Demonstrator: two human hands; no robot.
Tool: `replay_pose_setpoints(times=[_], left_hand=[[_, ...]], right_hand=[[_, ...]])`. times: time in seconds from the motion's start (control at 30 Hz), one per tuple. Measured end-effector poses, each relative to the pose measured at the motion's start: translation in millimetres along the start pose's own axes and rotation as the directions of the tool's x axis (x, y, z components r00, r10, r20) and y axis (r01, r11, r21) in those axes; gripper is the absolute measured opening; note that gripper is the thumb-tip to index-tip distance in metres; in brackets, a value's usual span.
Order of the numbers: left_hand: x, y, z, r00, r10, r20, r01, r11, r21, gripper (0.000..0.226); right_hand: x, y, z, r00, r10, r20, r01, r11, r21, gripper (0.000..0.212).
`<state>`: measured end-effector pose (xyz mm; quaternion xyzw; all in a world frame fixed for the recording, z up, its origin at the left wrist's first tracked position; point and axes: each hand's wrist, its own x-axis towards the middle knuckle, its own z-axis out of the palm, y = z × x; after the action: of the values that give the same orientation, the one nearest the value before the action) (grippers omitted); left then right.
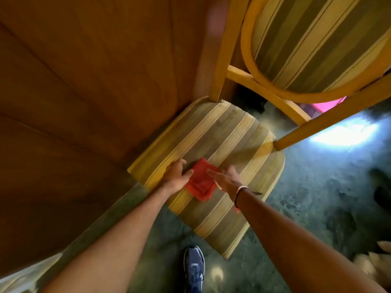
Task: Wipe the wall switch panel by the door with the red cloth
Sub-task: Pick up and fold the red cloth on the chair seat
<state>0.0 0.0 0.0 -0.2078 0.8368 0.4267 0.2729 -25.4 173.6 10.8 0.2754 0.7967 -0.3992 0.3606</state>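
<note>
Red cloth [201, 180], olive-and-yellow striped chair seat [222, 134], navy shoe [193, 267].

The red cloth [201, 181] looks soft and matt on the chair seat [222, 144], which is striped woven fabric. The chair frame [224, 49] is smooth varnished wood, the door [84, 81] satiny wood, the floor [317, 187] mottled and slightly glossy.
</note>
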Motion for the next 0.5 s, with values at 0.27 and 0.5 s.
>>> replay_pose_setpoints(times=[0.27,0.5], left_hand=[[7,-7,26,0.995,-0.096,0.013,0.097,0.980,-0.173,0.033],[-41,24,-48,0.983,0.076,-0.164,-0.121,0.952,-0.281,0.026]], right_hand=[[6,13,17,0.999,0.029,0.016,-0.033,0.923,0.384,0.018],[-57,-45,3,0.961,-0.278,-0.015,0.251,0.840,0.481,0.038]])
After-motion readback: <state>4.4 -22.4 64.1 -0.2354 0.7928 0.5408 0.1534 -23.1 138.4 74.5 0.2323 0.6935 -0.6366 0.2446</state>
